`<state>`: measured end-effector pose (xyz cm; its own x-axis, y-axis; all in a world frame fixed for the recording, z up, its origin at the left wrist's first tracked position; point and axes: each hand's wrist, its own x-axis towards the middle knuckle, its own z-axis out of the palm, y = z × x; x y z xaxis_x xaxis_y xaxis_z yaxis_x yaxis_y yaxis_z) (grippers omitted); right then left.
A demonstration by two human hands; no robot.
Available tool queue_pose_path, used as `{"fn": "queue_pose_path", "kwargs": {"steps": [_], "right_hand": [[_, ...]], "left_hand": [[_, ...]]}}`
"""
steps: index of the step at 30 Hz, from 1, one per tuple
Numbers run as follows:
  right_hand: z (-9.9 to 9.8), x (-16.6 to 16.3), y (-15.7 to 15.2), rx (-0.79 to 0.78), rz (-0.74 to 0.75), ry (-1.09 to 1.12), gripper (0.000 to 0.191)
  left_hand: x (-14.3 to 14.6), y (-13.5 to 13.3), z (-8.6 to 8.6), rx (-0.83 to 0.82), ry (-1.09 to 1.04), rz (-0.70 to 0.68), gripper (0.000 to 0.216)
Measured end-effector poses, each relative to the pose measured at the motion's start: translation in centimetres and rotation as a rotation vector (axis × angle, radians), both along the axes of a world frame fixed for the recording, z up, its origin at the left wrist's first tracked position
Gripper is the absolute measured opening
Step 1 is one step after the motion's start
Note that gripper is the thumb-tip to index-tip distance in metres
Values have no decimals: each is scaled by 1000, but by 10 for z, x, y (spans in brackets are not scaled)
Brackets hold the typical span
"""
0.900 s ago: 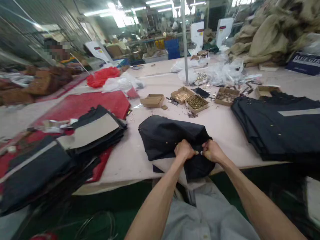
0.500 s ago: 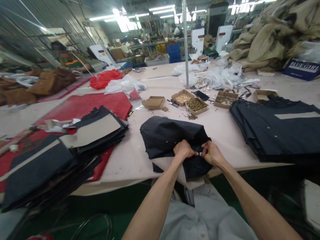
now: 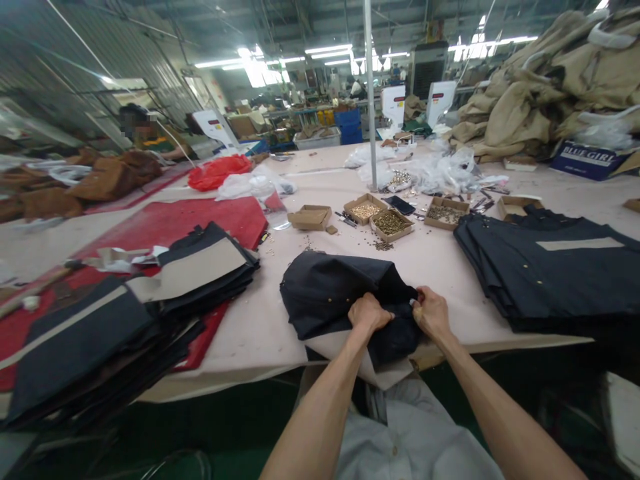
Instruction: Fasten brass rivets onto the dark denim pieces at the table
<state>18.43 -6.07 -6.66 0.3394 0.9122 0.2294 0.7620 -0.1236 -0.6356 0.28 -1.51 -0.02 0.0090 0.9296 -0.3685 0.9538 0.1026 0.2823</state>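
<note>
A dark cloth piece [image 3: 325, 290] with small brass-coloured studs and a beige panel lies bunched at the table's front edge, in front of me. My left hand [image 3: 369, 313] is closed on a fold of it, the thumb pointing right. Close by on the right, my right hand [image 3: 433, 312] pinches the cloth's right edge with curled fingers. Something small and white [image 3: 414, 303] shows at those fingertips; I cannot make out what it is. The inside of the fold is dark and partly hidden.
Stacks of similar dark cloth pieces lie on the left [image 3: 200, 267] and right [image 3: 575, 273]. Beyond my hands stand small cardboard boxes of metal studs [image 3: 393, 225], a black phone [image 3: 400, 205] and plastic bags [image 3: 440, 170]. A metal pole [image 3: 371, 100] rises mid-table. Another person [image 3: 150, 137] is at far left.
My right hand has moved slightly right, away from my left thumb, with the small white thing at its fingertips. My left hand keeps its hold on the cloth. The head view has tilted up a little.
</note>
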Motion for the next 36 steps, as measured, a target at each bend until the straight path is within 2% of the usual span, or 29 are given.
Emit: {"fn": "queue_pose_path", "kwargs": {"steps": [4,6,10,13,16,20,22,25,29,31,34,35,36], "right_hand": [[13,-4,0,134,-32,18,38],[18,-8,-7,192,-21,32,35],[16,-22,-17,63,237,112,17],[12,-30,-14,-44,306,80,19],[14,-34,-7,-137,288,29,23],[18,-34,4,-244,273,50,23],[15,-35,10,-282,248,56,21],[10,-39,17,-290,208,53,19],[21,-31,19,-240,235,104,21],[34,-13,21,-288,399,240,22],[54,24,31,-405,702,572,23],[58,36,38,-402,735,653,24],[61,47,48,-356,707,691,25]], "left_hand": [[3,-7,-1,25,4,55,61],[2,-8,0,36,-2,55,57],[-1,-10,3,46,-3,31,43],[-2,-15,4,116,35,-24,41],[-3,-21,4,256,35,-170,32],[-15,-24,-1,373,-101,-566,15],[-24,-22,-4,367,-156,-733,17],[-39,-19,-5,375,-232,-846,25],[-49,-18,-1,345,-324,-844,38],[-51,-15,-2,347,-381,-795,43],[-53,-12,-6,380,-474,-739,44],[-54,-11,-9,387,-490,-728,44],[-55,-12,-11,391,-499,-718,44]]}}
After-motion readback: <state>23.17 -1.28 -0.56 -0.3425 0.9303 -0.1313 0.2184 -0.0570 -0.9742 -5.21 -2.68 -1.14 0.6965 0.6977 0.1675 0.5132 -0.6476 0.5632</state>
